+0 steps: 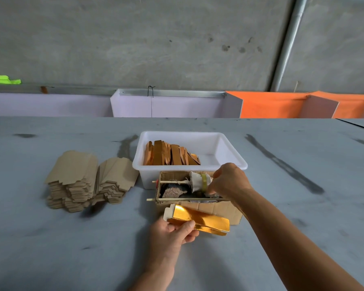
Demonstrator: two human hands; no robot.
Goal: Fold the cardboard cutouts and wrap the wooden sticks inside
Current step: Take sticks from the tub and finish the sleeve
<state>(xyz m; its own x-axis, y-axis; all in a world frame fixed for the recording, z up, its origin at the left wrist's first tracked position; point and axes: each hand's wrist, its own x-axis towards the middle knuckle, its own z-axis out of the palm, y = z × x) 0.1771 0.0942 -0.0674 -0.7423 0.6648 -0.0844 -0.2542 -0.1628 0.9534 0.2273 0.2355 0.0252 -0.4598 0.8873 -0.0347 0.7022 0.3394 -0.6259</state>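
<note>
the left hand (172, 234) pinches a folded gold cardboard cutout (198, 220) just above the grey table (51, 248), thumb on top. the right hand (229, 181), arm stretched forward, reaches into a small cardboard box (210, 208), fingers curled around a cloth-wrapped bundle (199, 181). thin wooden sticks (172, 199) lie across that box.

gold cutout (200, 219) part-folded, sticks (172, 182) in box

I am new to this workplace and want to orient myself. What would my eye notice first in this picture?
Probably the shiny gold cutout, partly folded, held by the left hand near the table's front. Behind it, the right hand reaches into a small cardboard box that holds wooden sticks. Farther back, a white tub holds finished wraps, with flat brown cutouts stacked to its left.
</note>
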